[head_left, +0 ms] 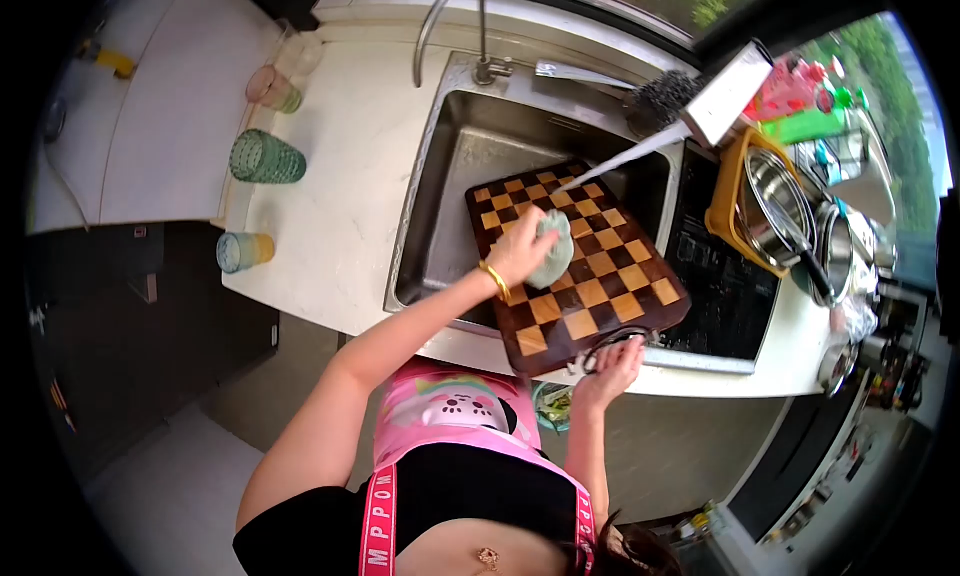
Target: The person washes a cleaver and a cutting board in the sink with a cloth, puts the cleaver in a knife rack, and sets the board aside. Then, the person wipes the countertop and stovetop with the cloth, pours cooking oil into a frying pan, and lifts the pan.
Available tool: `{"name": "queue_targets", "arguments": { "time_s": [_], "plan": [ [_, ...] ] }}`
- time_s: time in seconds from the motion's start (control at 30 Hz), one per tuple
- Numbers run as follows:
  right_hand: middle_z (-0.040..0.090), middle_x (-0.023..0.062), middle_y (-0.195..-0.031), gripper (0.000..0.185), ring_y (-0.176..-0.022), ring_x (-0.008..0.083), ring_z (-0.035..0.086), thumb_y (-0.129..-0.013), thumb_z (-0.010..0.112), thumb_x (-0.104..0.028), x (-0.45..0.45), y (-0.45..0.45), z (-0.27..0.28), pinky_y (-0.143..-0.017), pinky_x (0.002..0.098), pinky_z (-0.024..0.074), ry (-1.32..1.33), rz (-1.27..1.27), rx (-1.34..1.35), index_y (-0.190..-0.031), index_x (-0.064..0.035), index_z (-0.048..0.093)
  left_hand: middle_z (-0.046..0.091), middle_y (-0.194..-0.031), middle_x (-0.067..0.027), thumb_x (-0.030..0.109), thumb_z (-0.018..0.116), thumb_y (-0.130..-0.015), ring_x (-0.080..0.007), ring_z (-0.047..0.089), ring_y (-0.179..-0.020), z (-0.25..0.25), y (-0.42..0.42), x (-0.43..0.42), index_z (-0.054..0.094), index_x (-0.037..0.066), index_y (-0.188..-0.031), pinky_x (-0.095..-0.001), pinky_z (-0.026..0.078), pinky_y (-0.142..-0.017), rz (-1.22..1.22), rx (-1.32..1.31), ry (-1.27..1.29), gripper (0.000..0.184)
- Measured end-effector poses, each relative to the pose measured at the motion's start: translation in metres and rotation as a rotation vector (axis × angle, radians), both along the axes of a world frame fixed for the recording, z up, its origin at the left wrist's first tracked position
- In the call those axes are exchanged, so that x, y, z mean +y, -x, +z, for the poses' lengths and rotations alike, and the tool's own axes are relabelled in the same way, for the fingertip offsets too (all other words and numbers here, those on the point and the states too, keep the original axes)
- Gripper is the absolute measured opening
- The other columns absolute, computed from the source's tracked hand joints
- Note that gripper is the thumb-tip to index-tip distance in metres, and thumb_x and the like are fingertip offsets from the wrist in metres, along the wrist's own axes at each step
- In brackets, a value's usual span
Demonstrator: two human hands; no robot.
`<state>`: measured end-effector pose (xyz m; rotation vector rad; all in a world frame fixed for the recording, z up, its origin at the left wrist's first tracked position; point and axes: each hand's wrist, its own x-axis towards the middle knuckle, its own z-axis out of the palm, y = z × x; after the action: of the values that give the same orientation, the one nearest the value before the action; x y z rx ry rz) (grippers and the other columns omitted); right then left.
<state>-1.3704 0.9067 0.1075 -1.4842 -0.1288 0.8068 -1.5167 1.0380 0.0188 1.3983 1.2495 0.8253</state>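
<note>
A checkered wooden cutting board [590,291] lies tilted over the steel sink [440,206], its near end past the sink's front edge. My left hand [520,251] is closed on a pale green cloth [552,256] and presses it against the board's upper face. At the board's near right end, my right hand [612,369] grips the dark metal handle [632,334]. A curved faucet [480,26] rises behind the sink. The far part of the board reaches down into the basin.
Green glass [268,158], pinkish glass [272,90] and blue-amber glass [245,251] stand on the left counter. Right of the sink are a black cooktop [715,276], a yellow bin [735,201] and metal pots [775,211]. A white box-like object [728,96] juts above the sink's right side.
</note>
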Motion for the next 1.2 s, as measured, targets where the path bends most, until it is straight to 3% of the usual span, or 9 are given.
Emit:
{"name": "queue_targets", "arguments": {
  "time_s": [0.33, 0.47, 0.6, 0.67, 0.73, 0.87, 1.03, 1.1, 1.2],
  "plan": [
    [0.047, 0.0070, -0.063, 0.028, -0.067, 0.0230, 0.051, -0.094, 0.040, -0.032, -0.057, 0.049, -0.103, -0.073, 0.0437, 0.0465, 0.075, -0.023, 0.594, -0.084, -0.0062, 0.039, 0.048, -0.067, 0.0024, 0.020, 0.066, -0.079, -0.0059, 0.043, -0.060, 0.054, -0.044, 0.120, 0.046, 0.005, -0.078, -0.0228, 0.039, -0.054, -0.045, -0.058, -0.051, 0.025],
    [0.057, 0.0217, -0.102, 0.030, -0.099, 0.0307, 0.054, -0.094, 0.040, -0.029, -0.072, 0.021, -0.097, -0.083, 0.0409, 0.0484, 0.279, 0.463, 0.698, -0.102, 0.0003, 0.042, 0.059, -0.079, -0.0034, 0.014, 0.061, -0.083, -0.0106, 0.054, -0.070, 0.066, -0.051, 0.142, 0.047, 0.006, -0.083, -0.0268, 0.046, -0.060, 0.029, -0.300, 0.104, 0.016],
    [0.065, 0.0120, -0.077, 0.039, -0.067, 0.0179, 0.063, -0.093, 0.043, -0.032, -0.042, -0.027, -0.030, -0.063, 0.0283, 0.0519, 0.550, 1.150, 0.188, -0.096, 0.0031, 0.060, 0.061, -0.095, -0.0098, 0.005, 0.052, -0.086, -0.0193, 0.060, -0.086, 0.088, -0.051, 0.140, 0.045, 0.004, -0.097, -0.0355, 0.052, -0.073, 0.089, -0.688, 0.397, 0.013],
    [0.056, 0.0153, -0.111, 0.046, -0.100, 0.0196, 0.057, -0.092, 0.041, -0.040, 0.008, -0.030, -0.030, -0.069, 0.0314, 0.0523, 0.240, 0.809, 0.214, -0.117, -0.0024, 0.049, 0.059, -0.095, -0.0085, 0.007, 0.053, -0.087, -0.0198, 0.060, -0.087, 0.087, -0.047, 0.135, 0.048, 0.002, -0.102, -0.0369, 0.052, -0.075, 0.053, -0.787, 0.456, 0.017],
    [0.027, 0.0136, -0.138, 0.058, -0.132, 0.0247, 0.019, -0.090, 0.041, -0.048, 0.084, -0.015, -0.004, -0.084, 0.0467, 0.0464, 0.025, 0.536, 0.470, -0.137, -0.0164, 0.028, 0.058, -0.089, -0.0048, 0.014, 0.059, -0.085, -0.0147, 0.059, -0.080, 0.110, -0.043, 0.117, 0.050, 0.004, -0.094, -0.0332, 0.052, -0.068, 0.023, -0.748, 0.488, 0.016],
    [0.053, 0.0126, -0.108, 0.032, -0.101, 0.0208, 0.052, -0.090, 0.046, -0.033, 0.193, -0.006, -0.063, -0.080, 0.0404, 0.0484, -0.338, 0.501, 0.951, -0.111, -0.0086, 0.050, 0.054, -0.074, 0.0020, 0.020, 0.061, -0.085, -0.0063, 0.051, -0.064, 0.132, -0.038, 0.090, 0.052, 0.008, -0.084, -0.0220, 0.042, -0.054, -0.110, -0.532, 0.391, 0.015],
    [0.058, 0.0036, -0.076, 0.029, -0.068, 0.0140, 0.058, -0.091, 0.047, -0.032, 0.236, 0.008, -0.008, -0.064, 0.0292, 0.0496, -0.331, 0.518, 0.919, -0.085, -0.0057, 0.056, 0.053, -0.093, -0.0051, 0.022, 0.064, -0.082, -0.0110, 0.049, -0.082, 0.102, -0.005, 0.140, 0.049, 0.007, -0.079, -0.0253, 0.042, -0.070, 0.147, 0.423, -0.891, 0.022],
    [0.057, 0.0027, -0.072, 0.031, -0.066, 0.0127, 0.058, -0.091, 0.046, -0.035, 0.245, 0.008, -0.001, -0.061, 0.0283, 0.0495, -0.522, 0.695, 1.014, -0.081, -0.0068, 0.055, 0.051, -0.109, -0.0100, 0.026, 0.067, -0.080, -0.0177, 0.049, -0.100, 0.067, 0.003, 0.160, 0.048, 0.004, -0.083, -0.0286, 0.041, -0.083, 0.232, -0.107, -0.319, 0.030],
    [0.055, 0.0018, -0.066, 0.029, -0.061, 0.0140, 0.057, -0.089, 0.048, -0.035, 0.270, 0.023, 0.037, -0.056, 0.0296, 0.0477, -0.460, 0.731, 0.404, -0.081, -0.0082, 0.055, 0.046, -0.124, -0.0103, 0.038, 0.048, -0.090, -0.0246, 0.044, -0.115, 0.083, -0.010, 0.160, 0.042, 0.009, -0.120, -0.0351, 0.036, -0.097, 0.059, -1.044, 0.343, 0.043]
  ]
}}
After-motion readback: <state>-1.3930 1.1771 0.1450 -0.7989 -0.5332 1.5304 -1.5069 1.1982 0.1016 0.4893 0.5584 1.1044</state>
